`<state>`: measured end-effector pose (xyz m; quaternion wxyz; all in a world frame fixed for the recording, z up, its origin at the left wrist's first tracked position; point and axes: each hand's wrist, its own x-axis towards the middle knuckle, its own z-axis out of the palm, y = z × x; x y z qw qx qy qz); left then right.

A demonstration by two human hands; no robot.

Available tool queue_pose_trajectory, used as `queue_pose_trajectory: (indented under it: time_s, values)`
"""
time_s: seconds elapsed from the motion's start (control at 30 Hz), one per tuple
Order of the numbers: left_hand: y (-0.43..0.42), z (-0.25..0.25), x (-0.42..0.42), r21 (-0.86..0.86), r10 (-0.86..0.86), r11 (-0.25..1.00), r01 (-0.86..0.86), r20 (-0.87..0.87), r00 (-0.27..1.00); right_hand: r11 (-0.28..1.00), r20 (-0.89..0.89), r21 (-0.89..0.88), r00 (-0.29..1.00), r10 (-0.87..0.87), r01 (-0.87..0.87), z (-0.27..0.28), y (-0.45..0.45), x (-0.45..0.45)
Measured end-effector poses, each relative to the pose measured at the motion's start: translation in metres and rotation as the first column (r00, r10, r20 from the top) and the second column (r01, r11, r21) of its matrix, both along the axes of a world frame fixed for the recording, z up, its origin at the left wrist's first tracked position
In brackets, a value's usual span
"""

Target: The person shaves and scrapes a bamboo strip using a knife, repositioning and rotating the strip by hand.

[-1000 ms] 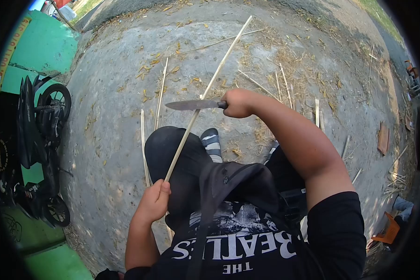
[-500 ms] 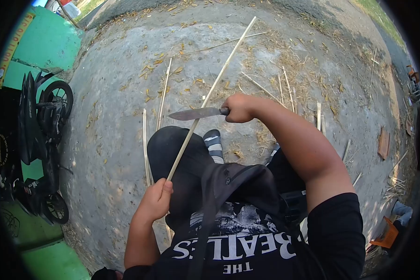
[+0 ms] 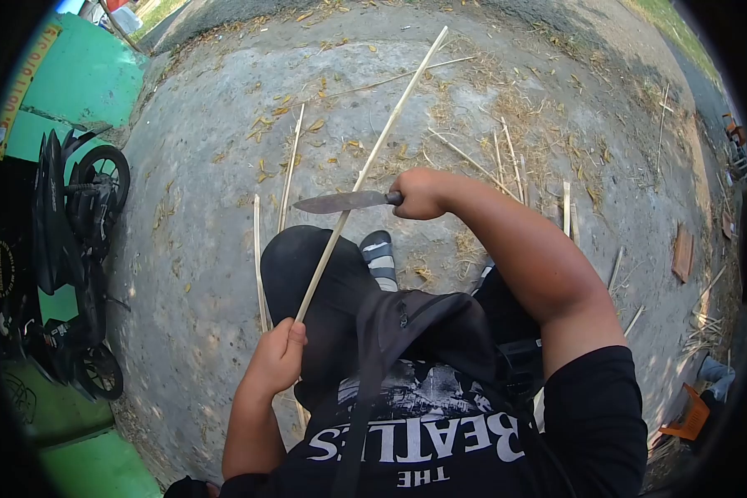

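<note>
Left hand (image 3: 280,355): fingers clamped on the near end of the pale strip, thumb along its upper side.

Pale strip (image 3: 392,124): one, long and slender. Runs forward from the left fingers, passes under the blade to the left of the right fingers, and ends well beyond both hands.

Right hand (image 3: 419,193): fingers folded together in a fist on the handle of the knife.

Knife (image 3: 336,202): one, broad dark blade, tip pointing left from the right fingers. Lies across the strip — whether the edge bites cannot be told.

Black trousers (image 3: 295,270): bent knee between the left fingers and the blade, the strip passing over it.

Striped sandal (image 3: 379,253): one, worn, nearer the body than the right fingers and to their left.

Thin sticks (image 3: 291,162): several, on the grey ground (image 3: 199,166), some ahead of the left fingers, others right of the right fingers.

Dry shavings (image 3: 527,112): scattered, beyond the right fingers and to their right.

Motorcycle (image 3: 48,216): black — well left of the left fingers.
</note>
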<state>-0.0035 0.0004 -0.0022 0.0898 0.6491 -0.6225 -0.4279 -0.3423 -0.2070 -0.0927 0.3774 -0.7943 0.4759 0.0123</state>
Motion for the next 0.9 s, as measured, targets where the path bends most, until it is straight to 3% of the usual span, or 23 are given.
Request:
queue_pose_trajectory:
  time_s: [0.13,0.23,0.37,0.53,0.63,0.67,0.9]
  values:
    - [0.001,0.009,-0.011,-0.012,-0.014,1.000,0.015,0.092,0.996,0.999,0.031,-0.014,0.999,-0.033,0.033,0.017,0.012,0.002]
    - [0.001,0.004,-0.011,-0.042,-0.018,0.999,0.022,0.079,0.997,0.999,-0.061,-0.024,0.997,0.038,-0.040,0.042,0.019,0.010]
    - [-0.002,0.009,-0.010,-0.007,-0.028,1.000,0.029,0.106,0.994,1.000,-0.083,0.002,0.997,-0.006,0.006,0.018,0.001,0.003]
    - [0.000,0.002,-0.002,0.025,0.000,1.000,-0.002,0.063,0.998,1.000,-0.096,-0.011,0.995,0.026,-0.028,0.036,0.019,0.013]
    - [0.002,0.008,-0.007,0.019,-0.007,1.000,0.005,0.085,0.996,0.999,-0.063,-0.012,0.997,-0.037,0.036,0.023,0.006,0.002]
    - [-0.001,0.010,-0.010,0.004,-0.014,1.000,0.014,0.093,0.996,0.998,-0.141,0.029,0.989,-0.053,0.058,0.022,-0.003,-0.001]
    - [-0.001,0.006,-0.005,0.024,-0.017,1.000,0.015,0.074,0.997,0.998,-0.043,-0.057,0.999,-0.023,0.021,0.020,0.017,0.007]
